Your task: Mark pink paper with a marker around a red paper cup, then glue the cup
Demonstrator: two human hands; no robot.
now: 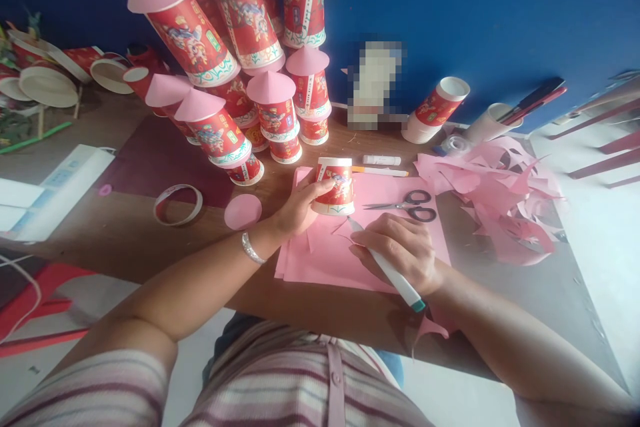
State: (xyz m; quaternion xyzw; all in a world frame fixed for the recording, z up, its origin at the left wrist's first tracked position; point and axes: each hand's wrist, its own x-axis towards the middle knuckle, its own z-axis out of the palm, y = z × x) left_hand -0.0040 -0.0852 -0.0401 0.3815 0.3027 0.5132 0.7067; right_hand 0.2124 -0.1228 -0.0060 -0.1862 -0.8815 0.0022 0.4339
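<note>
My left hand [299,205] grips an upside-down red paper cup [336,185] that stands on a sheet of pink paper [325,250]. My right hand [400,250] is closed round a white pen [387,265] with a teal end. The pen's tip touches the pink paper right at the cup's rim. A silver bracelet sits on my left wrist.
Scissors [413,205] lie on the pink sheet behind my right hand. Several red cups with pink cone tops [230,47] are stacked at the back. A pink paper circle [243,211], a cut cup ring [178,204], pink scraps [500,200] and a glue stick [381,160] lie around.
</note>
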